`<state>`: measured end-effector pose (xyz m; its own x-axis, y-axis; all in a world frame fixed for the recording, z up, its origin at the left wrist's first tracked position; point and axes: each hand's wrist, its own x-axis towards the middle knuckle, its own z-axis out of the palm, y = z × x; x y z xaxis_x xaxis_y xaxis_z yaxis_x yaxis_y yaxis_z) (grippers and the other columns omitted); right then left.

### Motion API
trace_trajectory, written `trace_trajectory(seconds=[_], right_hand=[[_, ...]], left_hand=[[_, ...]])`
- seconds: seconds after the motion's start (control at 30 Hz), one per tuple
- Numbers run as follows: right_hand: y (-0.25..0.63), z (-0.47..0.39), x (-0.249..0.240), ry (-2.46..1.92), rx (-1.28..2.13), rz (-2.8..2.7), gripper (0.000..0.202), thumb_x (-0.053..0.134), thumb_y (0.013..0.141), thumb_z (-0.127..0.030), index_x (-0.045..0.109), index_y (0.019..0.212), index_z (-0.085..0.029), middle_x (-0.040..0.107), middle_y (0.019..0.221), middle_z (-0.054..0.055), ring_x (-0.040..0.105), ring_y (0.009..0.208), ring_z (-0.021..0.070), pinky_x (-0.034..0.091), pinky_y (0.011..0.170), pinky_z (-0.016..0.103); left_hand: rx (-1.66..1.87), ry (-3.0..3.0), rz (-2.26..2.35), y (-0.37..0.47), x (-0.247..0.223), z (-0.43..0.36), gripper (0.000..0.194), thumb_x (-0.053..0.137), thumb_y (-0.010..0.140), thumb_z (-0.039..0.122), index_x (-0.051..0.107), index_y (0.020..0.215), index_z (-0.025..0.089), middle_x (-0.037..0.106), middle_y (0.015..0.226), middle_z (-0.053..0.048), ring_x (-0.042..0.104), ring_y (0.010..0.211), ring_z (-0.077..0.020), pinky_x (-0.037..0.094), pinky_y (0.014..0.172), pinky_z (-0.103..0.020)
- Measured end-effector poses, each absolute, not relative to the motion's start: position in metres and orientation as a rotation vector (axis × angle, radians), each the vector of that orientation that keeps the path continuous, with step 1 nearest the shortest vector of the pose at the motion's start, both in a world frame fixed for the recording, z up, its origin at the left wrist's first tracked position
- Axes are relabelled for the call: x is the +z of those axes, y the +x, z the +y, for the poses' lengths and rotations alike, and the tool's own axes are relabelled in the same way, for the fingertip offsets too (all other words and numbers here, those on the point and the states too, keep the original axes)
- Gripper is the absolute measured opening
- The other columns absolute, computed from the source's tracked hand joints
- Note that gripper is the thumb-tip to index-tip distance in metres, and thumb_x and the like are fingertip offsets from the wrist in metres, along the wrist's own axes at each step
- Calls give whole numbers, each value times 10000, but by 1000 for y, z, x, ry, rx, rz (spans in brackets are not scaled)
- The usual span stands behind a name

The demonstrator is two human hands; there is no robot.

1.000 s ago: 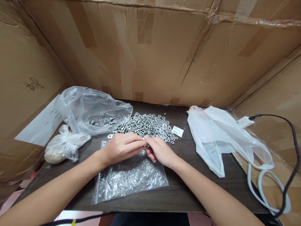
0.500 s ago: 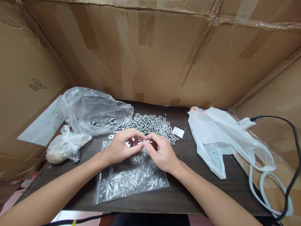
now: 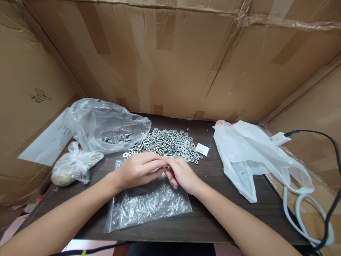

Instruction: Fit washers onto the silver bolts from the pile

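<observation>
My left hand (image 3: pixel 142 169) and my right hand (image 3: pixel 182 173) meet above a clear zip bag (image 3: pixel 157 204). Both hands are closed, pinching a small metal bolt (image 3: pixel 167 167) between the fingertips. Most of the bolt is covered by my fingers, and I cannot tell whether a nut or washer sits on it. Just beyond my hands lies a heap of silver bolts (image 3: pixel 162 140), with loose flat washers (image 3: pixel 185 146) along its right side.
A large clear bag (image 3: pixel 90 122) with some bolts inside lies at the back left, near a knotted bag (image 3: pixel 77 165). Right of the heap are a white label (image 3: pixel 202 149) and a white plastic bag (image 3: pixel 239 156). Cardboard walls (image 3: pixel 186 67) surround the dark table (image 3: pixel 229 217).
My fingers have shifted around the bolt. The left fingers have come together over it, and the right hand has turned, its lower fingers now curled beneath. The bolt is more hidden than before.
</observation>
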<state>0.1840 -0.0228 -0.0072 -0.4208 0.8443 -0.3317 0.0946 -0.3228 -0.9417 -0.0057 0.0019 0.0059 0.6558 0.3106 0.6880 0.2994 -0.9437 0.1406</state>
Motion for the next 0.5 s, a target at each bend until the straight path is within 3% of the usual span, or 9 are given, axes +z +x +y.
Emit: trace_trajectory(seconds=[0.1, 0.17, 0.3, 0.4, 0.5], right_hand=[[187, -24, -1, -1286, 1406, -1582, 604, 372, 1005, -554, 504, 538, -194, 456, 428, -13, 431, 408, 114, 343, 480, 255], [190, -26, 4, -1209, 1082, -1720, 456, 406, 1022, -449, 558, 686, -181, 537, 595, 3, 495, 558, 134, 369, 578, 266], [193, -28, 11, -1090, 895, -1845, 200, 484, 1003, -352, 563, 913, -191, 557, 735, -8, 491, 617, 137, 364, 603, 267], [192, -28, 10, -1080, 871, -1856, 272, 465, 1012, -359, 525, 804, -196, 529, 698, -10, 476, 613, 137, 358, 609, 273], [189, -27, 4, -1131, 1083, -1729, 450, 388, 1037, -442, 477, 668, -202, 477, 579, -17, 447, 540, 130, 343, 558, 272]], left_hand=[[1170, 2726, 578, -5, 5, 2, 143, 645, 918, 134, 677, 1056, 156, 737, 935, -68, 696, 788, -162, 575, 695, -265], [1150, 2518, 696, -4, 6, 1, 109, 659, 902, 152, 686, 1008, 162, 714, 858, -38, 664, 720, -142, 558, 661, -257], [1070, 2113, 884, 1, 10, -2, 72, 662, 874, 172, 702, 934, 168, 703, 813, -14, 620, 630, -111, 523, 572, -216], [1043, 2044, 894, 3, 11, -4, 73, 652, 878, 172, 698, 934, 162, 713, 834, -23, 625, 632, -112, 529, 569, -215], [1097, 2288, 834, 3, 8, -5, 83, 651, 896, 169, 686, 971, 161, 702, 836, -28, 627, 644, -121, 536, 599, -239]])
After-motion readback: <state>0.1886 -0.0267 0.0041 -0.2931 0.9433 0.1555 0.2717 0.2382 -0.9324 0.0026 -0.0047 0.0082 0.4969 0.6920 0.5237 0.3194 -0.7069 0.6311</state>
